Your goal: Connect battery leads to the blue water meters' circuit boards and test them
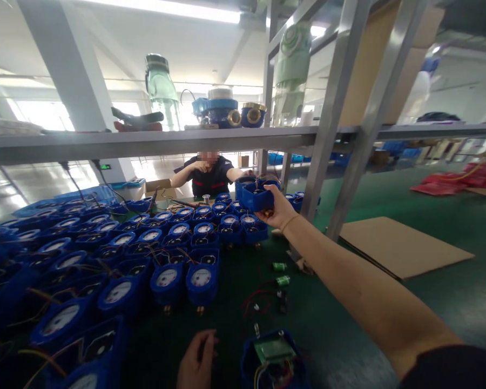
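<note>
My right hand [278,208] reaches far forward, its fingers wrapped round a blue water meter [258,199] with loose wires on top. That meter hangs above the far end of the rows of blue meters [202,276] with round white dials. Close to me, my left hand [198,359] is low over the green table, fingers loosely bent and apart, with nothing visible in them. Right of it sits an opened blue housing [275,359] with a green circuit board and coloured wires. Beyond the housing lie green batteries [282,280] and thin red wires.
Across the table sits a co-worker [208,175], one arm stretched toward the held meter. A metal shelf [154,145] spans overhead, carrying bottles and brass-ended meters. Its slanted posts [340,119] stand right of my hand. Flat cardboard [400,246] and red bags [445,181] lie rightward.
</note>
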`<move>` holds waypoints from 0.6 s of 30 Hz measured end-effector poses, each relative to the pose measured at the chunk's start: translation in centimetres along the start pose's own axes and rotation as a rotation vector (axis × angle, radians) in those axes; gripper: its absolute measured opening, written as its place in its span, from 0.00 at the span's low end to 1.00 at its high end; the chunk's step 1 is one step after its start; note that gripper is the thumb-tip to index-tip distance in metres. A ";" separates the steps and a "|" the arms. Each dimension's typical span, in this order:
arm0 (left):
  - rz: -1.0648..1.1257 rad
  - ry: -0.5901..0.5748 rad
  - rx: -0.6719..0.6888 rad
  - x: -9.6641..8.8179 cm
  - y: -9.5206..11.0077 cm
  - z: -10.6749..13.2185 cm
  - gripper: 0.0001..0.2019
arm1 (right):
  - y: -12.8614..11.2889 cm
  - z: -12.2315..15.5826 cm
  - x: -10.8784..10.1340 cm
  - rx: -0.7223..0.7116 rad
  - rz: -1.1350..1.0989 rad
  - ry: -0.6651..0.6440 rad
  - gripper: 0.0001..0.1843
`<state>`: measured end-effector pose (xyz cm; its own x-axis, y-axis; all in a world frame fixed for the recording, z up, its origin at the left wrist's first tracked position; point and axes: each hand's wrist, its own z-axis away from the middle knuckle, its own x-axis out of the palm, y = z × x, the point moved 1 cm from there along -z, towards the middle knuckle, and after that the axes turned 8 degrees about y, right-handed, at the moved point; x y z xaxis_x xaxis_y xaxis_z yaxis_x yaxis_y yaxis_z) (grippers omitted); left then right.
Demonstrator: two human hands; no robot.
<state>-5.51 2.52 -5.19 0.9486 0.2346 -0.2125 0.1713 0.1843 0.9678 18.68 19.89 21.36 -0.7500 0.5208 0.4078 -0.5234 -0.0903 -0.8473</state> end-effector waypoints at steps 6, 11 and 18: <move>0.020 0.006 0.061 -0.7 0.9 0.8 0.34 | 0.2 7.5 -7.3 0.013 -0.033 -0.035 0.11; 0.046 0.016 0.097 -0.8 0.8 1.3 0.32 | 2.0 13.9 -17.9 -0.002 -0.001 -0.044 0.14; -0.002 0.232 0.119 -3.8 4.1 4.9 0.24 | 8.0 19.1 -34.2 0.165 0.107 0.036 0.32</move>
<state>-7.17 -2.28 0.21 0.8641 0.4493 -0.2266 0.2167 0.0743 0.9734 32.43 -14.87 7.18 -0.7915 0.5302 0.3041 -0.5031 -0.2825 -0.8168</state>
